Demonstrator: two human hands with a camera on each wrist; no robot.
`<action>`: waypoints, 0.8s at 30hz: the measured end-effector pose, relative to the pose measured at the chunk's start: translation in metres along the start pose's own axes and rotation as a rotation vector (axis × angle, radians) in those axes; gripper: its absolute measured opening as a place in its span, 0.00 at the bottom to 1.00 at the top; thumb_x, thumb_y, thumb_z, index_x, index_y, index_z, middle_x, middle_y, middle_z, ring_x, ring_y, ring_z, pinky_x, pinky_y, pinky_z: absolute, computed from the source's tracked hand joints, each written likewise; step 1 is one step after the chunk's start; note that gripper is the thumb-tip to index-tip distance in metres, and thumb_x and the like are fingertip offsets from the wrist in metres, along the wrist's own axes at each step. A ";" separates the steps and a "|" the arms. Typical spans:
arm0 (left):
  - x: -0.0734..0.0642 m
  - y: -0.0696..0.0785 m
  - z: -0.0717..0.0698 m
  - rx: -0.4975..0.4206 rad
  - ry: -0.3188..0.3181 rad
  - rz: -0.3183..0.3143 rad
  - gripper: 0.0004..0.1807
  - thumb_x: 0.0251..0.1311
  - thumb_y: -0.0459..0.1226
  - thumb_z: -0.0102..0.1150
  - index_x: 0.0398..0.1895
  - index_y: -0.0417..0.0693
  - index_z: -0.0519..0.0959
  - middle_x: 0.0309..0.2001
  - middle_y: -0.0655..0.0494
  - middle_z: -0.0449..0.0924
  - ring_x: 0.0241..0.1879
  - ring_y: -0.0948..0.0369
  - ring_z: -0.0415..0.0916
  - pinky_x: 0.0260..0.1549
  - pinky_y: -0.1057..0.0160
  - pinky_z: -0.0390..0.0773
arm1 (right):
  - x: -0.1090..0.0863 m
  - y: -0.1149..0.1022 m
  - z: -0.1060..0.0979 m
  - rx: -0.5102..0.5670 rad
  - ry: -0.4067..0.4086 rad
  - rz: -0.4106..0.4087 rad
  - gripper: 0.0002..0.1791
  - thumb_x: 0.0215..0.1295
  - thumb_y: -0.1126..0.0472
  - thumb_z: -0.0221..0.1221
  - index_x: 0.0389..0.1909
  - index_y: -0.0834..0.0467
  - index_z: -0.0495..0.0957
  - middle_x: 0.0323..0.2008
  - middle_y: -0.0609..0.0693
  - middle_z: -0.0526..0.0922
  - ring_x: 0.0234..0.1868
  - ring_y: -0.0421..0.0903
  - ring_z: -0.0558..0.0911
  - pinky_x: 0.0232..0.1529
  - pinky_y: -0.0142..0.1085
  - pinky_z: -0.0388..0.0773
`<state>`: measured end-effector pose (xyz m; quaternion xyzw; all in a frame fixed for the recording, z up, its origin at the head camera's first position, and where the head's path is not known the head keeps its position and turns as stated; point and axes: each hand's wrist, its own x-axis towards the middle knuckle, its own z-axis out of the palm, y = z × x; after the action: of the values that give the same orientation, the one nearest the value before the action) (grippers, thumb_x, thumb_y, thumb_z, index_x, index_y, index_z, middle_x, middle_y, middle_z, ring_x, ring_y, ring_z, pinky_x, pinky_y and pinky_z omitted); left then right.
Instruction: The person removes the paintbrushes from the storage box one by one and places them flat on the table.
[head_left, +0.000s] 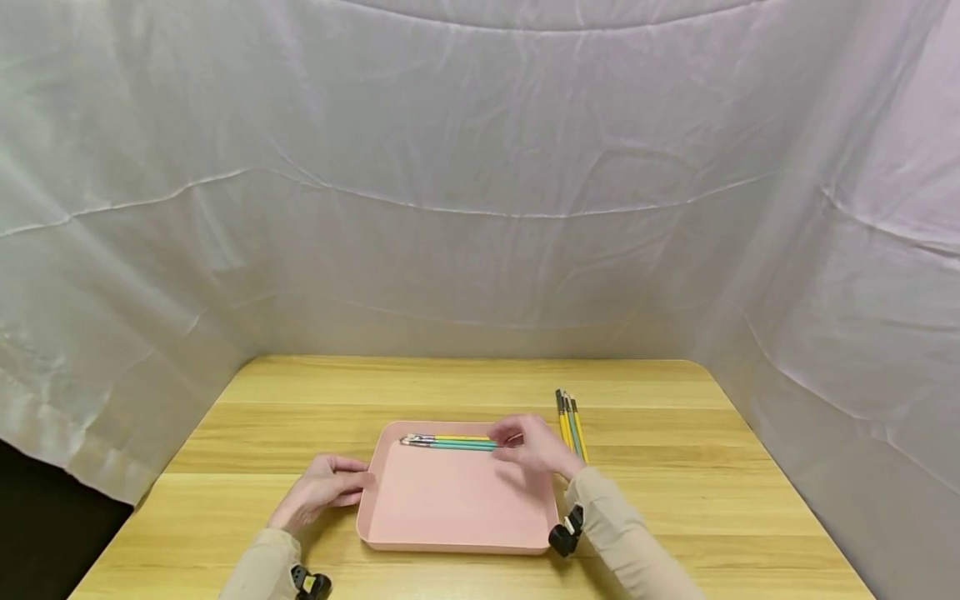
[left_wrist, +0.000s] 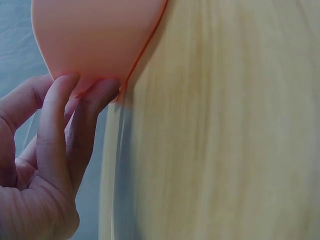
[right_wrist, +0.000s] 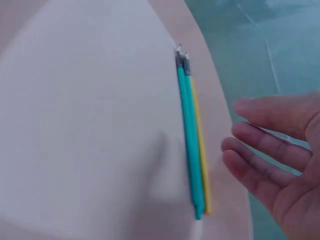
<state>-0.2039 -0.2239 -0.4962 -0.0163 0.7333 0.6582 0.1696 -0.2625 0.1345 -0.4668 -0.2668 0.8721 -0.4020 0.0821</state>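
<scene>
A pink tray (head_left: pixel 457 508) rests on the table, its left side held by my left hand (head_left: pixel 322 487). In the left wrist view, that hand's fingers (left_wrist: pixel 57 130) meet the tray's side wall (left_wrist: pixel 100 40). Along the tray's far side lie paintbrushes (head_left: pixel 450 443): two teal and one yellow, side by side, bristles to the left. My right hand (head_left: pixel 532 446) hovers over their handle ends. In the right wrist view its fingers are loosely bent and apart from the brushes (right_wrist: pixel 190 140), with nothing between them.
Three more paintbrushes (head_left: pixel 572 425), two yellow and one teal, lie on the table just beyond the tray's right side, bristles pointing away. My right forearm (head_left: pixel 615 525) passes close to them. Grey cloth (head_left: pixel 480 250) hangs around the wooden table (head_left: pixel 675 467).
</scene>
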 end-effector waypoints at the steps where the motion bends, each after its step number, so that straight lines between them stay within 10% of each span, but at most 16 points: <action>1: 0.000 0.000 0.000 0.002 0.001 -0.001 0.23 0.60 0.28 0.64 0.54 0.17 0.74 0.35 0.54 0.87 0.32 0.67 0.84 0.33 0.72 0.87 | 0.001 -0.002 -0.002 -0.008 -0.019 0.003 0.16 0.61 0.69 0.67 0.50 0.68 0.82 0.45 0.62 0.87 0.46 0.54 0.85 0.54 0.49 0.85; 10: 0.000 0.001 -0.001 0.010 0.007 -0.002 0.23 0.61 0.28 0.64 0.54 0.17 0.74 0.35 0.54 0.87 0.33 0.67 0.84 0.34 0.72 0.88 | 0.016 -0.018 -0.006 -0.105 -0.126 -0.057 0.15 0.63 0.69 0.66 0.50 0.66 0.84 0.46 0.59 0.88 0.46 0.52 0.87 0.50 0.38 0.87; 24: -0.001 -0.001 0.000 0.007 0.013 -0.010 0.24 0.60 0.29 0.65 0.54 0.17 0.74 0.35 0.54 0.87 0.33 0.66 0.84 0.34 0.71 0.88 | 0.030 -0.008 0.021 -0.217 -0.081 0.016 0.11 0.58 0.71 0.66 0.41 0.57 0.88 0.38 0.49 0.88 0.42 0.43 0.82 0.47 0.35 0.83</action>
<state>-0.2031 -0.2239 -0.4965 -0.0236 0.7368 0.6545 0.1681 -0.2769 0.1002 -0.4726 -0.2831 0.9085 -0.2936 0.0910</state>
